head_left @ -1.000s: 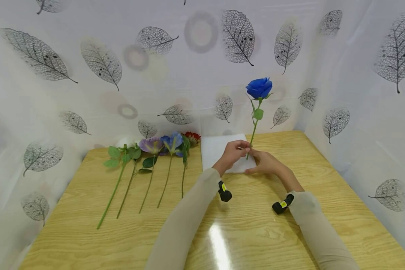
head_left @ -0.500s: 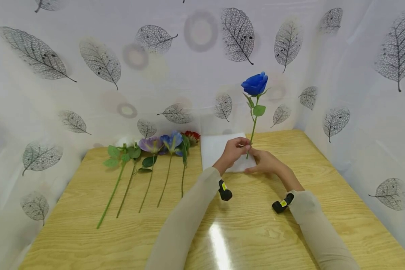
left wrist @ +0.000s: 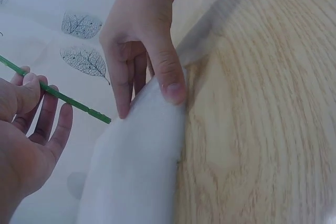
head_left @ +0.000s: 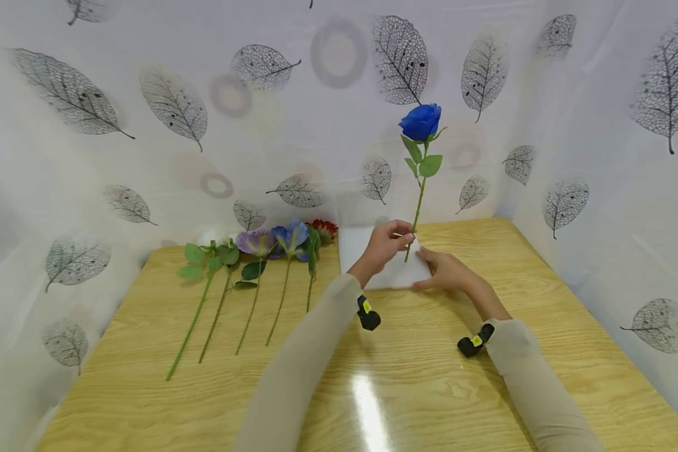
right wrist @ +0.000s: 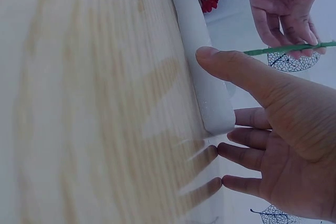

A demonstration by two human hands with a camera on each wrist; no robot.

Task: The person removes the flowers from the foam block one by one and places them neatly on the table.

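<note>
My left hand (head_left: 383, 248) pinches the green stem of an upright blue rose (head_left: 420, 122) between thumb and fingers. The stem's bare lower end appears over a white foam-like block (head_left: 392, 276) in the head view; beside the block in the left wrist view, the stem (left wrist: 73, 102) ends close to its edge, and contact cannot be told. My right hand (head_left: 451, 271) holds the block's near right corner. In the left wrist view its thumb presses one side of the block (left wrist: 136, 166) and its fingers lie on another.
Left of the block, several flowers lie in a row on the wooden table (head_left: 135, 351), stems toward me: white blooms (head_left: 220, 235) at the far left, then a purple flower (head_left: 257, 242), a blue one (head_left: 290, 237) and a red one (head_left: 323, 230). A leaf-printed curtain (head_left: 328, 125) stands behind.
My left hand has moved slightly left, carrying the blue rose; its bloom now stands higher and farther left, and the stem is more upright. The right hand stays at the block's corner.
</note>
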